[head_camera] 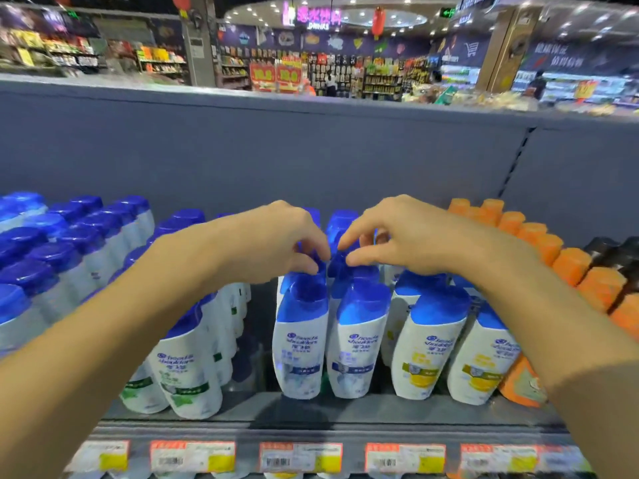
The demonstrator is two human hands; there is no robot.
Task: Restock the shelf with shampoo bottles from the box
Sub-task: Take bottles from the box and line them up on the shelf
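Observation:
White shampoo bottles with blue caps stand in rows on the shelf [311,414]. At the front are two blue-label bottles [300,340], with yellow-label bottles [428,347] to their right and green-label bottles [186,368] to their left. My left hand [287,240] reaches over the front row and pinches the blue cap of a bottle [292,280] just behind it. My right hand [397,233] pinches the cap of the neighbouring bottle [337,267] with thumb and index finger. The bodies of both held bottles are hidden. The box is not in view.
Orange bottles [570,264] line the right side, with dark bottles [622,250] beyond them. More blue-capped bottles [52,257] fill the left. A gap [256,340] lies between the green-label and blue-label rows. Price tags [301,456] run along the shelf's front edge. A grey back panel [311,150] rises behind.

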